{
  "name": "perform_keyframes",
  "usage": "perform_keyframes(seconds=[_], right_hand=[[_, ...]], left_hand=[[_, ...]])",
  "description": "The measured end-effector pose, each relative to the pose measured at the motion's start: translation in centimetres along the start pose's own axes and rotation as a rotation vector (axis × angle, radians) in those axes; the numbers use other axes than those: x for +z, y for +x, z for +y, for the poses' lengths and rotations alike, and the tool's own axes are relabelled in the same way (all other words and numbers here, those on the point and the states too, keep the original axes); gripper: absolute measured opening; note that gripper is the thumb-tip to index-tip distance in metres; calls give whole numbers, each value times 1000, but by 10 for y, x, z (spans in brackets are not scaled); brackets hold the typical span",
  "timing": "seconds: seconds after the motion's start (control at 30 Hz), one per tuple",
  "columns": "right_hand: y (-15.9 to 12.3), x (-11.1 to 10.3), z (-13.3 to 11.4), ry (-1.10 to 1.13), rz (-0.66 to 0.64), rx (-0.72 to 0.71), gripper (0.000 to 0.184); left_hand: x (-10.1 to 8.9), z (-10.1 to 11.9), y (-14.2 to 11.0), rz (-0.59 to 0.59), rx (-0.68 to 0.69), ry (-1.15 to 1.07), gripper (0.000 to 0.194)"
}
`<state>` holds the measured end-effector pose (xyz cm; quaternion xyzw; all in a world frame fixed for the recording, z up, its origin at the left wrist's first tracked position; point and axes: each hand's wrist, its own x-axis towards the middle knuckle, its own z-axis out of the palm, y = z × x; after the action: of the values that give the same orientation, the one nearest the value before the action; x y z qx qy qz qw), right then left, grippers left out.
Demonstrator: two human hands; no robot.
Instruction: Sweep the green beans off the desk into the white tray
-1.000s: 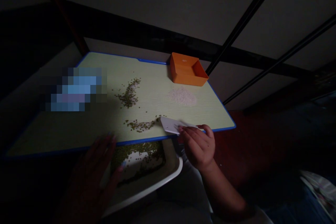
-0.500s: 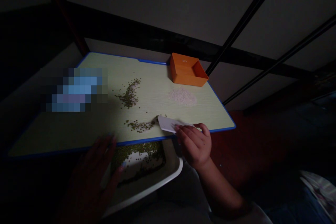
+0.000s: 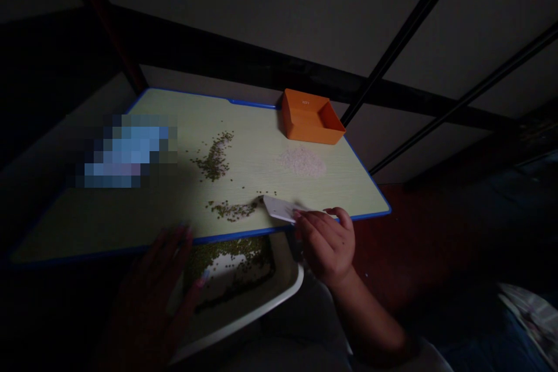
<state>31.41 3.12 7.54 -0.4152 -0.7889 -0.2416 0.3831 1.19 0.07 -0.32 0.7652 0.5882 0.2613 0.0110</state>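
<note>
- Ahead of you, a dim panelled wall (image 3: 244, 0) runs behind everything.
- Before you spreads the pale surface (image 3: 183, 110), edged in blue.
- Below its near edge you have the white tub (image 3: 299, 279), partly tucked under, with green beans (image 3: 204, 251) strewn inside, thickest toward the far side.
- Your left hand (image 3: 161, 279) is in deep shadow at the tub's left, fingertips by the blue edge, thumb spread out over the tub; you cannot tell from this view whether it grasps the rim.
- Your right hand (image 3: 329, 244) grasps the scraper by its right end, at the near edge.
- You have an orange box (image 3: 314, 132) at the surface's far right corner.
- The white scraper (image 3: 279, 209) looks tilted, its left end right at the near pile.
- Left of centre you see the far pile (image 3: 215, 160) of green beans with some pale grains.
- The pale heap (image 3: 302, 161) lies just in front of your box.
- The near pile (image 3: 235, 210), green and pale mixed, stretches left from your scraper.
- Smallest, a few stray beans (image 3: 275, 193) dot the surface just beyond it.
</note>
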Motion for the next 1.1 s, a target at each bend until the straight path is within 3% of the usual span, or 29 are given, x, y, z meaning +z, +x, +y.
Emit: perform_keyframes(seconds=[0.33, 0.67, 0.83, 1.1], right_hand=[[-5, 2, 9, -45, -4, 6, 21], [-2, 1, 2, 12, -13, -18, 18], [2, 9, -1, 30, -17, -34, 21], [12, 25, 1, 20, -49, -45, 22]], left_hand=[[-1, 1, 1, 3, 22, 33, 70], [0, 0, 1, 16, 18, 26, 69], [2, -2, 2, 59, 67, 45, 68], [2, -2, 0, 41, 31, 19, 68]])
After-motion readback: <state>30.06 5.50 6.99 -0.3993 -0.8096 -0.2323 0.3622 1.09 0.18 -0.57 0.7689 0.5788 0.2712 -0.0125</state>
